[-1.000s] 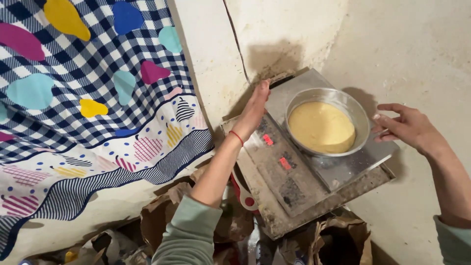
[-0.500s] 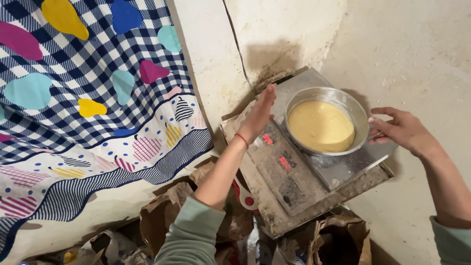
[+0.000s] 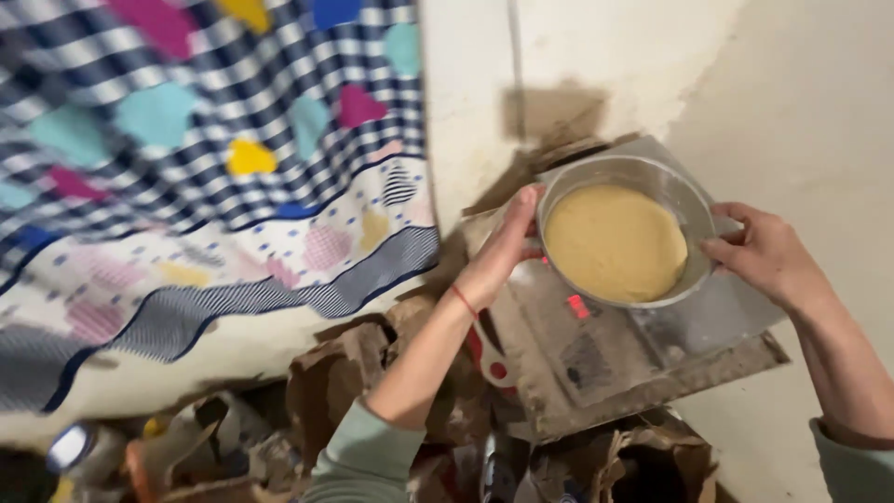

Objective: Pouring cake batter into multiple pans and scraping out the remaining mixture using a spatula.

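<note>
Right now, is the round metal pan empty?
No, the round metal pan is filled with a yellow batter-like mass, held between left hand and right hand.

Dull metal bowl [image 3: 694,219], checked cloth [image 3: 186,186]

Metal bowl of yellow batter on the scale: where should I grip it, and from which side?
Grip the metal bowl at its rim, on two opposite sides, coming in level from left and right. It is wide, round, open-topped and filled nearly to the brim, so a one-sided or top grip would risk tipping or touching the batter. The left hand and right hand already sit at those edges.
</note>
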